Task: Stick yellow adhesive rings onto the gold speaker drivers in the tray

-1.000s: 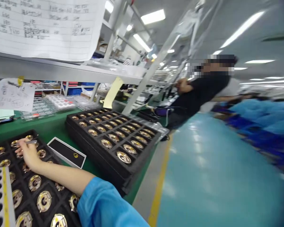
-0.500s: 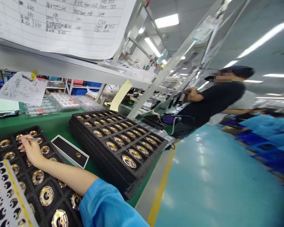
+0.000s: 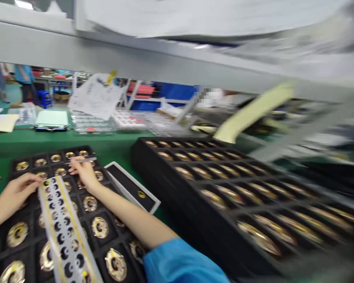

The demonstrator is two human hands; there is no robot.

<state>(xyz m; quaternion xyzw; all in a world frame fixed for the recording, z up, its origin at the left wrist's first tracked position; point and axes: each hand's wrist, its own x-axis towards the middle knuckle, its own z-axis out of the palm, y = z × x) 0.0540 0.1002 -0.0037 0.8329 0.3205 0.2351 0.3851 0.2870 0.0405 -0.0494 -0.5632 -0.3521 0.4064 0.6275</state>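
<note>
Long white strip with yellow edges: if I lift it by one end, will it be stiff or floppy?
The strip is probably light, being thin with many holes. It may bend a little, yet seems fairly stiff: it looks straight beyond the left hand at its far end.

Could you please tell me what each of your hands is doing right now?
Left hand: fingers closed on the top corner of the perforated strip.
Right hand: fingers closed around a slim metallic tool.
</note>
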